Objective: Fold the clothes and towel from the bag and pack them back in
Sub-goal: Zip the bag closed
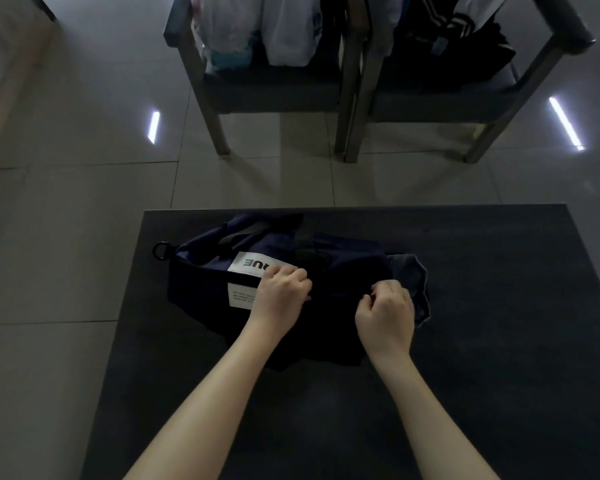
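"Looking down from the head view, where is the bag (205, 271)?"

"It lies flat on the dark counter (499, 306), with a ring (160, 251) at its left end and a white label (253, 265) on top."

"What are the hands doing?"

"The left hand (281, 292) is just beside the label. Its fingers (291, 273) are curled tight on the bag's edge. The right hand (387, 310) is near it, curled too, and it seems to pinch the bag's dark top. It is too dark to tell if that is a zip."

"Is anything sticking out?"

"Yes, a blue cloth (409, 275) pokes out from the bag's right end."

"So what could go wrong?"

"I think the hands are opening the bag. If they tug hard, the bag could slide on the smooth counter toward the edge. The cloth could catch in the opening, and things could spill in a heap and get mixed up."

"And those chairs (274, 88) behind?"

"They hold other clothes, well apart from the bag."
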{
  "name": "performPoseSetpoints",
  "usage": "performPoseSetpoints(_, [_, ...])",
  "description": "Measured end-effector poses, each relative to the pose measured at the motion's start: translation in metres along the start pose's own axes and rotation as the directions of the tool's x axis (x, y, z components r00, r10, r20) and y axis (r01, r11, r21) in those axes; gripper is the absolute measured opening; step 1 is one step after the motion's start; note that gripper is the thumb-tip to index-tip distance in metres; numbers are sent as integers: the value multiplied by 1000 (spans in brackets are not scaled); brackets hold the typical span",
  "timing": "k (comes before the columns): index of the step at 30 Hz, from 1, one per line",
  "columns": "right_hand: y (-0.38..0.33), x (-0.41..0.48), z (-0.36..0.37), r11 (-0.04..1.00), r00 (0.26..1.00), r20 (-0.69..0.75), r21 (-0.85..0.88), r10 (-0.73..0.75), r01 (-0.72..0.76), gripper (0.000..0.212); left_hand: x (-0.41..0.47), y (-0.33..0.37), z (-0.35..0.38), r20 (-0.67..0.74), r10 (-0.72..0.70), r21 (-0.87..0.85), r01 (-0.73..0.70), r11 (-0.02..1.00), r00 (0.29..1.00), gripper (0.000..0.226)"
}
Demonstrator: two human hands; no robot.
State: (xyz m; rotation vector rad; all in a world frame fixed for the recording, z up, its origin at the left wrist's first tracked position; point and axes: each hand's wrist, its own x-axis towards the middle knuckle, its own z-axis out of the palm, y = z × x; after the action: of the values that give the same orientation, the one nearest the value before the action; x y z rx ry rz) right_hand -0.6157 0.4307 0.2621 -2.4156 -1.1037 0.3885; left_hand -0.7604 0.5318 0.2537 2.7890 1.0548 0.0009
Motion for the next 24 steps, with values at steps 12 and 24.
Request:
performPoseSetpoints(12, [45,2,-16,986,997,73,167,-4,-9,9,-8,34,9,-45,-201,-58,198,978,979,21])
performPoseSetpoints(24, [76,4,-33,914,974,205,371,91,-163,20,-6,108,34,-10,-205,-139,201,970,979,55])
